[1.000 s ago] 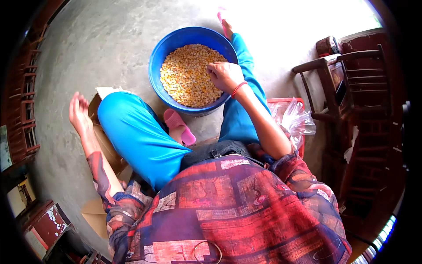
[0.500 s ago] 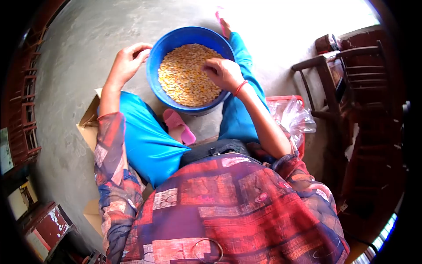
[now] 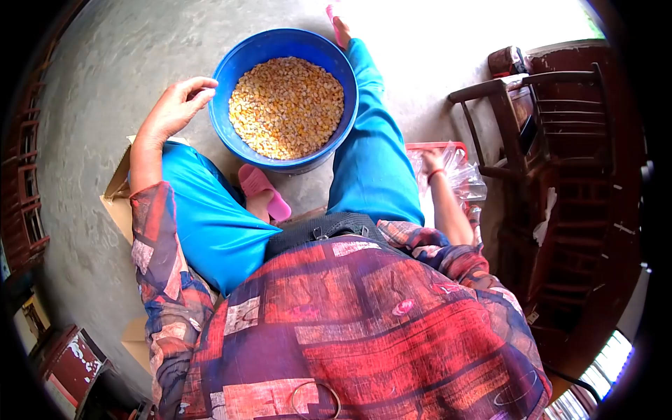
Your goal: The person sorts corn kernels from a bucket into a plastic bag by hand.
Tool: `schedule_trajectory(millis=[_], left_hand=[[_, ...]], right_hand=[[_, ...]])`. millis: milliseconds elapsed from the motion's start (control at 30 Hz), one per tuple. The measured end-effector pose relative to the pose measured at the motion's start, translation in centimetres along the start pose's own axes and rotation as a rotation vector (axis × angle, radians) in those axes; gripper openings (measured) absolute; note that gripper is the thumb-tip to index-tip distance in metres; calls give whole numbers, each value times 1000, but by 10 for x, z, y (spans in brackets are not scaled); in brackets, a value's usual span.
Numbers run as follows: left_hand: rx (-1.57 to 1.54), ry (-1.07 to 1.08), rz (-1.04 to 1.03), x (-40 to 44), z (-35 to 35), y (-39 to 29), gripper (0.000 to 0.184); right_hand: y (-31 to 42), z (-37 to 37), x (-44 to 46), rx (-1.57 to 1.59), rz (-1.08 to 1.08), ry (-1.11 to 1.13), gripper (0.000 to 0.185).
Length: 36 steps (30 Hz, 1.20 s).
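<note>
Round blue tub (image 3: 294, 45) stood open at far centre, yellow and whitish kernels (image 3: 287, 108) lay loose below its rim, clear plastic bag (image 3: 467, 183) lay crumpled at right over a red basket (image 3: 416, 146).

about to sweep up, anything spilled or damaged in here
No spill shows: the kernels lie inside the bucket. The cabinet at lower left looks worn, with pale patches breaking its dark red surface.
</note>
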<state>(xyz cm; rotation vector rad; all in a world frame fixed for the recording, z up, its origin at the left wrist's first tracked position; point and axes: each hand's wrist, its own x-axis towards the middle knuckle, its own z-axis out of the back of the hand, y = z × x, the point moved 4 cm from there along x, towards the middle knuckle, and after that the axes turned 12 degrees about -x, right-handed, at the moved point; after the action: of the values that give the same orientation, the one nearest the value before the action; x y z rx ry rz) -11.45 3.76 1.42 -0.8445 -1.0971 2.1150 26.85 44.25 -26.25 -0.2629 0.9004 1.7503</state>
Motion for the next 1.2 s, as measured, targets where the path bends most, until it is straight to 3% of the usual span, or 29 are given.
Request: schedule_trajectory(millis=[367, 833, 867, 1200], left_hand=[[-41, -12, -15, -2, 3, 0, 26], [-52, 4, -10, -3, 5, 3, 26], [-46, 0, -9, -3, 5, 2, 26], [-32, 1, 20, 0, 2, 0, 28]], right_hand=[[-43, -29, -35, -81, -68, -117, 31], [-43, -19, -59, 37, 126, -400, 32], [-53, -22, -52, 56, 128, -314, 47], [-77, -33, -38, 608, -143, 67, 27]])
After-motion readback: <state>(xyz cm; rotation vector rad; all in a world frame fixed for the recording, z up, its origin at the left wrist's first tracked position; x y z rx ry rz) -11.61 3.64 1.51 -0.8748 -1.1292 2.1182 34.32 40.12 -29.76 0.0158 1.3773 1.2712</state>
